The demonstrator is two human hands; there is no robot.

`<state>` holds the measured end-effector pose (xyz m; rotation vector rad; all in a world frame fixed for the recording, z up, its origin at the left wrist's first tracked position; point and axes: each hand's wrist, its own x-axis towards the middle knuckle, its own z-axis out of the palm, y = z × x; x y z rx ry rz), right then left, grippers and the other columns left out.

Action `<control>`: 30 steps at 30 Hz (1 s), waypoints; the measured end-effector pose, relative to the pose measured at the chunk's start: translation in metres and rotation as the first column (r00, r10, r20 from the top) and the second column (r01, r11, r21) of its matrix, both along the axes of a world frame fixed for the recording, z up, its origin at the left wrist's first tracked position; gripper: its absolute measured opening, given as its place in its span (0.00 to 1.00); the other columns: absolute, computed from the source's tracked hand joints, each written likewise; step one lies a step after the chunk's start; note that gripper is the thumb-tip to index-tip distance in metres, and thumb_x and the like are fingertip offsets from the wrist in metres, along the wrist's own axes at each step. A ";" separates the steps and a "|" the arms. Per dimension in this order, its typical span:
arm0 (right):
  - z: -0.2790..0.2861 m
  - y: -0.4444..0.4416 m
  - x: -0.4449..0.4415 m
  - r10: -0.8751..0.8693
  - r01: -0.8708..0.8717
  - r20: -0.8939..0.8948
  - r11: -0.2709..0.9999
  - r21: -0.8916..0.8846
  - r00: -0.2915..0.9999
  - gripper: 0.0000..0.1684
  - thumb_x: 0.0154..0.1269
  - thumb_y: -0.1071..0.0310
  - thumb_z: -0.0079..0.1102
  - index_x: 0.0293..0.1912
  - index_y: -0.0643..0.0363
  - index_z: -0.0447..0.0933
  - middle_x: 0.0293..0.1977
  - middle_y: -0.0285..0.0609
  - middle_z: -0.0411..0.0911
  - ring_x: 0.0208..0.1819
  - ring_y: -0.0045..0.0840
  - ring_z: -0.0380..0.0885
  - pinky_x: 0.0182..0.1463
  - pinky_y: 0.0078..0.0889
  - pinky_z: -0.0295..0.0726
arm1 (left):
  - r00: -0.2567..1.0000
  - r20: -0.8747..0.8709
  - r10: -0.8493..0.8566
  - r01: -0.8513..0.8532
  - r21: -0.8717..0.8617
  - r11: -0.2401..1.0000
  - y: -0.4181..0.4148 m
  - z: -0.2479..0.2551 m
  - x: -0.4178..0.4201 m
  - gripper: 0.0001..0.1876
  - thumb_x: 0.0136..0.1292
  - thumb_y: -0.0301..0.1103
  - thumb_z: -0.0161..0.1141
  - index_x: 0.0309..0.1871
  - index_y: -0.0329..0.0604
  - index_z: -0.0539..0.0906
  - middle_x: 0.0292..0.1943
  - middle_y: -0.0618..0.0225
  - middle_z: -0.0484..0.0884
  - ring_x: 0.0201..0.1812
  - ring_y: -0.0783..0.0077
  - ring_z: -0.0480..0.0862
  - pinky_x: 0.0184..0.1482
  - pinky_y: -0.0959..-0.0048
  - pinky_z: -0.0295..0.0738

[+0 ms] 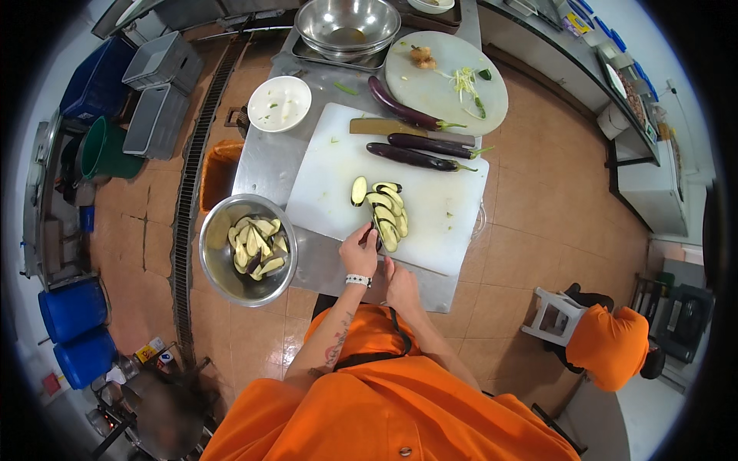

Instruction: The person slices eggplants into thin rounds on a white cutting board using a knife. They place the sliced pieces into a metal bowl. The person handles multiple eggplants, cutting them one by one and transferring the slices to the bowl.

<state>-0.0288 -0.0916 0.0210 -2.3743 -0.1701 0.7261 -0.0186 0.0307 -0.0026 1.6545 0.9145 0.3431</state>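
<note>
My left hand (358,253) holds the uncut end of an eggplant near the front edge of a white cutting board (323,201). Just right of it, my right hand (402,288) is closed on a knife, mostly hidden by the hands. Several pale eggplant slices (389,214) overlap beyond my left hand, and one slice (358,191) lies apart. Farther back rest whole purple eggplants (412,157) and a broad flat blade-like tool (380,126). A steel bowl (209,248) at the left holds cut eggplant pieces (253,245).
A white bowl (279,104), stacked steel bowls (347,23) and a round board (447,104) with vegetable scraps stand farther back on the steel table (262,167). An orange-lined bin (218,173) is beside its left edge. Another person (608,346) in orange is at the right, by a stool (553,317).
</note>
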 end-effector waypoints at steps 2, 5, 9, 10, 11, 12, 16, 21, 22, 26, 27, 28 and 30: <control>-0.011 -0.015 -0.016 -0.010 0.009 -0.012 0.998 -0.054 1.000 0.31 0.80 0.50 0.37 0.39 0.67 0.79 0.34 0.71 0.78 0.38 0.67 0.76 0.44 0.64 0.73 | 1.000 -0.014 -0.004 0.005 0.033 0.999 -0.003 -0.001 -0.002 0.14 0.64 0.31 0.65 0.49 0.32 0.86 0.37 0.58 0.89 0.37 0.72 0.87 0.44 0.73 0.81; 0.000 -0.041 -0.036 0.001 -0.002 -0.025 0.999 -0.035 1.000 0.32 0.80 0.50 0.36 0.37 0.68 0.79 0.34 0.71 0.78 0.39 0.67 0.76 0.44 0.64 0.73 | 0.999 -0.029 -0.018 0.019 0.050 0.999 0.003 0.002 0.001 0.13 0.64 0.30 0.65 0.49 0.32 0.86 0.39 0.58 0.89 0.38 0.71 0.87 0.45 0.73 0.81; 0.015 -0.057 -0.038 0.020 -0.019 -0.040 1.000 0.014 0.999 0.35 0.80 0.47 0.36 0.35 0.71 0.77 0.30 0.70 0.78 0.33 0.63 0.78 0.41 0.60 0.75 | 0.995 0.094 0.014 -0.007 -0.079 0.997 0.002 0.005 -0.001 0.16 0.63 0.30 0.66 0.52 0.33 0.84 0.43 0.56 0.88 0.41 0.70 0.87 0.47 0.72 0.82; 0.012 -0.060 -0.034 -0.017 0.026 -0.147 0.998 0.065 0.989 0.36 0.79 0.45 0.36 0.34 0.70 0.76 0.27 0.65 0.77 0.28 0.56 0.77 0.37 0.56 0.75 | 0.996 0.075 -0.042 0.043 -0.018 0.999 0.003 0.008 -0.003 0.18 0.62 0.30 0.66 0.54 0.33 0.83 0.44 0.56 0.88 0.42 0.69 0.87 0.48 0.71 0.82; 0.008 -0.061 -0.027 -0.046 0.077 -0.254 0.991 0.111 0.966 0.37 0.79 0.43 0.35 0.33 0.68 0.75 0.23 0.60 0.76 0.24 0.50 0.76 0.32 0.52 0.75 | 0.994 0.052 -0.097 0.095 0.042 0.995 0.004 0.012 -0.006 0.19 0.61 0.30 0.67 0.55 0.33 0.81 0.45 0.55 0.87 0.42 0.69 0.87 0.48 0.71 0.82; 0.004 -0.061 -0.022 -0.064 0.127 -0.364 0.980 0.153 0.929 0.37 0.79 0.41 0.35 0.31 0.67 0.74 0.20 0.56 0.75 0.19 0.44 0.75 0.28 0.48 0.75 | 0.989 0.021 -0.145 0.143 0.103 0.984 0.007 0.016 -0.009 0.21 0.60 0.29 0.68 0.57 0.34 0.80 0.45 0.55 0.87 0.43 0.68 0.87 0.48 0.71 0.82; 0.035 -0.045 0.012 -0.104 0.510 -0.800 0.817 0.270 0.591 0.36 0.76 0.34 0.37 0.29 0.58 0.68 0.14 0.37 0.62 0.12 0.23 0.61 0.16 0.30 0.66 | 0.967 -0.006 -0.254 0.250 0.190 0.949 0.018 0.009 -0.014 0.24 0.57 0.28 0.70 0.58 0.33 0.79 0.45 0.54 0.87 0.42 0.67 0.87 0.47 0.71 0.82; 0.043 -0.052 0.032 -0.060 0.589 -0.808 0.717 0.374 0.586 0.36 0.73 0.31 0.38 0.28 0.54 0.65 0.14 0.33 0.59 0.11 0.19 0.58 0.14 0.26 0.63 | 0.987 0.050 -0.150 0.136 0.221 0.966 0.053 0.009 0.005 0.23 0.56 0.27 0.69 0.56 0.33 0.79 0.43 0.55 0.86 0.40 0.66 0.87 0.46 0.69 0.81; 0.043 -0.056 0.034 -0.122 0.620 -0.789 0.694 0.366 0.602 0.34 0.73 0.33 0.42 0.28 0.56 0.66 0.14 0.34 0.60 0.11 0.20 0.59 0.15 0.28 0.64 | 0.984 0.017 -0.179 0.163 0.335 0.928 0.057 0.011 0.008 0.25 0.56 0.29 0.70 0.57 0.33 0.78 0.47 0.53 0.84 0.45 0.62 0.84 0.50 0.66 0.79; 0.013 -0.078 0.043 -0.334 0.370 -0.163 0.873 0.318 0.928 0.25 0.72 0.46 0.56 0.32 0.60 0.69 0.13 0.39 0.63 0.12 0.27 0.64 0.17 0.36 0.67 | 0.942 -0.134 -0.309 0.324 0.613 0.721 0.066 0.022 0.028 0.34 0.55 0.36 0.72 0.64 0.34 0.71 0.60 0.48 0.75 0.60 0.49 0.74 0.63 0.57 0.70; 0.000 -0.081 0.042 -0.263 0.230 0.159 0.953 0.198 0.952 0.23 0.71 0.50 0.59 0.34 0.61 0.69 0.13 0.40 0.64 0.11 0.29 0.65 0.18 0.38 0.67 | 0.915 -0.177 -0.363 0.394 0.590 0.705 0.067 0.026 0.038 0.39 0.54 0.38 0.73 0.67 0.33 0.69 0.62 0.47 0.72 0.62 0.47 0.71 0.64 0.57 0.69; 0.032 -0.068 0.046 -0.267 0.260 0.167 0.964 0.064 0.949 0.16 0.67 0.62 0.62 0.41 0.68 0.73 0.21 0.54 0.73 0.27 0.44 0.78 0.35 0.45 0.76 | 0.885 -0.221 -0.410 0.459 0.566 0.685 0.069 0.028 0.046 0.43 0.52 0.40 0.75 0.69 0.33 0.66 0.64 0.46 0.69 0.65 0.45 0.69 0.66 0.56 0.68; 0.017 -0.067 0.054 -0.214 0.229 0.337 0.973 -0.007 0.917 0.16 0.66 0.64 0.61 0.44 0.69 0.73 0.30 0.57 0.76 0.34 0.47 0.79 0.40 0.47 0.77 | 0.768 -0.412 -0.491 0.639 0.447 0.626 0.070 0.031 0.067 0.51 0.48 0.45 0.77 0.72 0.33 0.61 0.64 0.44 0.68 0.64 0.43 0.68 0.66 0.56 0.67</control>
